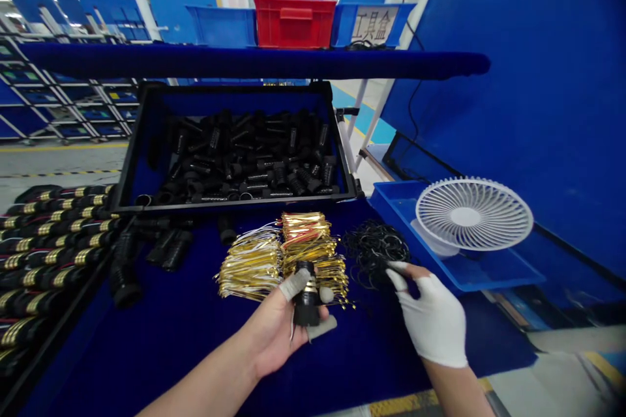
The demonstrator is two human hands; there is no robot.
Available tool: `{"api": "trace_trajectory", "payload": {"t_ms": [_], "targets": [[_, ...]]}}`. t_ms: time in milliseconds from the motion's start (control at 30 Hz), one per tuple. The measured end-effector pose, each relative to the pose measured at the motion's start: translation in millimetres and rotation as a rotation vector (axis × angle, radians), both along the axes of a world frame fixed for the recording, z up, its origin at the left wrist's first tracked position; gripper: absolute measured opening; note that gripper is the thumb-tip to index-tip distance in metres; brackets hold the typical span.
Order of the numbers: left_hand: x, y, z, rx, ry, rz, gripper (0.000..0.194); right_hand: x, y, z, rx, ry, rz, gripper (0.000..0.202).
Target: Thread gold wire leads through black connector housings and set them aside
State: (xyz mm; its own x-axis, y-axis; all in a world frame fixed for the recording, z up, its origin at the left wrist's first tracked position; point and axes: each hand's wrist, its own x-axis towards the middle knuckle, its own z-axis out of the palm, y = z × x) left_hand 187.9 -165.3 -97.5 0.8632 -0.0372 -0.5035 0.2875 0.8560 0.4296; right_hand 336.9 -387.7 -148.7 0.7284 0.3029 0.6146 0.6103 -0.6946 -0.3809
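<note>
"While the left hand (pixel 276 339) has that gold-banded black tube (pixel 306 309) gripped, what could go wrong?"

"A slip, mainly; thumb one side, fingers the other, tube roughly upright over the blue table (pixel 362 352); the covered fingertips may slide on it, and it'd drop near the wires."

"Which wires?"

"White wires (pixel 252 267) and red-and-gold wires (pixel 308 231), just beyond the tube from where I'm standing; a stray knuckle could scatter them. Also a thin pale wire (pixel 292 328) hangs by the palm; close the fingers carelessly and it could get pinched or tugged."

"Right hand (pixel 433 316)?"

"Gloved; thumb and forefinger narrow, at the near edge of the black loops (pixel 376 244); can't tell if it's pinching one; they're tangled, so lifting one could drag several."

"And the fan (pixel 474 214)?"

"Right of the loops, over the blue tray (pixel 523 270); can't tell if it's running; a strong draught might shift light pieces; a swinging elbow might knock it."
</note>
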Motion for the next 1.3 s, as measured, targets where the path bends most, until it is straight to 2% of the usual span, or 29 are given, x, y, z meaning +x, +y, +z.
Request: {"api": "trace_trajectory", "payload": {"t_ms": [67, 133, 200, 267, 300, 367, 433, 500, 567, 667, 733, 867, 1000, 1067, 1133, 1233, 1300], "targets": [[1, -4, -1.4, 0.062, -0.023, -0.029, 0.039, -7, 4, 5.3, 0.086, -0.016, 0.052, 0.020], [2, -9, -0.2, 0.195, -0.031, -0.020, 0.042, -13, 9, 6.8, 0.091, 0.001, 0.114, 0.019], [4, -13, 1.8, 0.326, -0.018, 0.000, 0.053, -17, 10, 4.8, -0.030, 0.043, 0.114, 0.019], [4, -15, 2.5, 0.379, 0.002, -0.007, 0.058, -15, 8, 2.1, -0.158, 0.053, 0.029, 0.020], [4, -15, 2.0, 0.381, 0.008, -0.014, 0.058, -13, 5, 1.5, -0.171, 0.036, -0.022, 0.021], [4, -14, -0.9, 0.367, 0.013, -0.016, 0.058, -10, 2, 3.3, -0.059, -0.024, -0.086, 0.023], [4, -13, -4.9, 0.355, 0.009, 0.002, 0.057, -11, 2, 8.7, 0.132, -0.078, -0.084, 0.022], [4, -14, -8.1, 0.359, -0.014, 0.016, 0.055, -20, 7, 15.4, 0.302, -0.101, -0.026, 0.017], [5, -16, -8.5, 0.403, -0.061, 0.022, 0.058, -34, 16, 20.9, 0.399, -0.092, 0.108, 0.015], [5, -18, -3.4, 0.503, -0.175, 0.010, 0.071, -56, 29, 24.0, 0.388, -0.036, 0.364, 0.021], [5, -19, 0.9, 0.543, -0.256, -0.022, 0.077, -66, 35, 22.8, 0.347, -0.012, 0.463, 0.025], [2, -17, 1.9, 0.621, -0.333, -0.071, 0.083, -72, 39, 17.7, 0.283, 0.000, 0.490, 0.025], [1, -13, -5.3, 0.818, -0.344, -0.073, 0.080, -70, 42, 18.0, 0.204, 0.009, 0.525, 0.023], [1, -10, -7.7, 0.909, -0.345, -0.073, 0.068, -71, 46, 20.1, 0.228, 0.098, 0.493, 0.015], [1, -8, -7.7, 0.883, -0.351, -0.122, 0.063, -72, 49, 21.4, 0.293, 0.275, 0.391, 0.014], [-3, -7, -3.7, 0.725, -0.399, -0.240, 0.067, -77, 51, 20.4, 0.363, 0.597, 0.295, 0.036], [-7, -7, -0.2, 0.775, -0.420, -0.278, 0.069, -82, 52, 19.0, 0.377, 0.720, 0.305, 0.043]]}}
